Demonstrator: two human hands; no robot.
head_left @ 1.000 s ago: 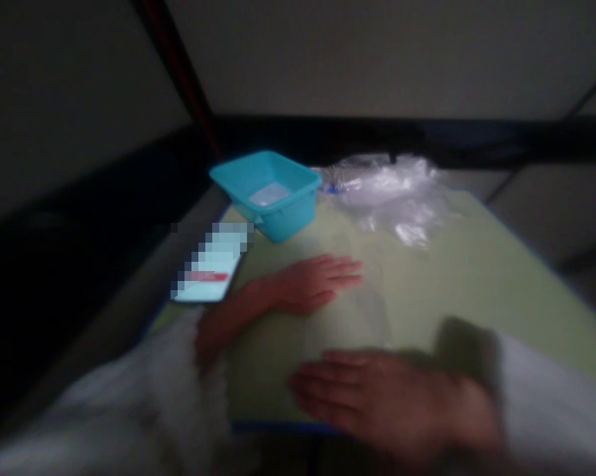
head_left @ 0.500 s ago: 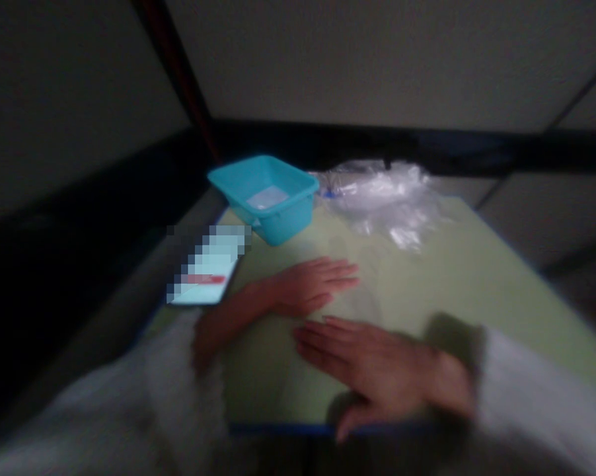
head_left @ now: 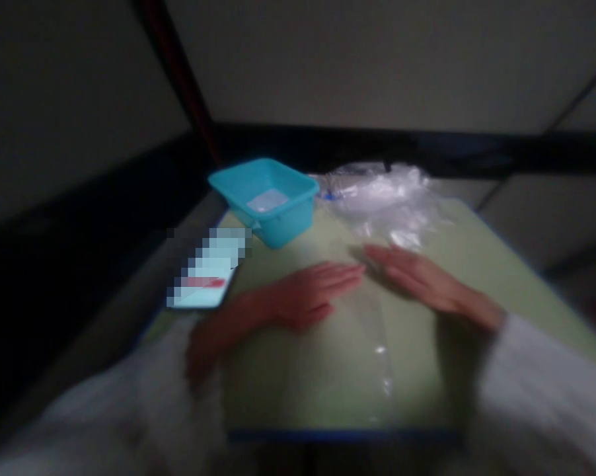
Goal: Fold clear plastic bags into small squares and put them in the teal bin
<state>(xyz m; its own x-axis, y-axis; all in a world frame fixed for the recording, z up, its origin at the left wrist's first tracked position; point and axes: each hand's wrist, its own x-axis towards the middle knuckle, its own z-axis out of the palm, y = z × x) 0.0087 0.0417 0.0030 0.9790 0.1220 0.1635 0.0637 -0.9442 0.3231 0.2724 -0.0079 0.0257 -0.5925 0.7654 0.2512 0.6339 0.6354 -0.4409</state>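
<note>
A clear plastic sheet or bag lies flat on the pale green table, its right edge catching a few glints. My left hand rests on it palm down, fingers stretched out to the right. My right hand is just beyond the sheet's right edge, fingers straight and pointing left, near my left fingertips. A shadow shows beneath it, and I cannot tell whether it touches the surface. Neither hand grips anything. The image is dim and blurred.
A turquoise plastic basin with a whitish piece inside stands at the back left. Crumpled clear plastic is heaped at the back. A lit phone, partly pixelated, lies by the left edge. Walls rise behind the table.
My right hand has moved from the near edge of the table away from me and to the right, uncovering the near part of the plastic. My left hand stays almost in place.
</note>
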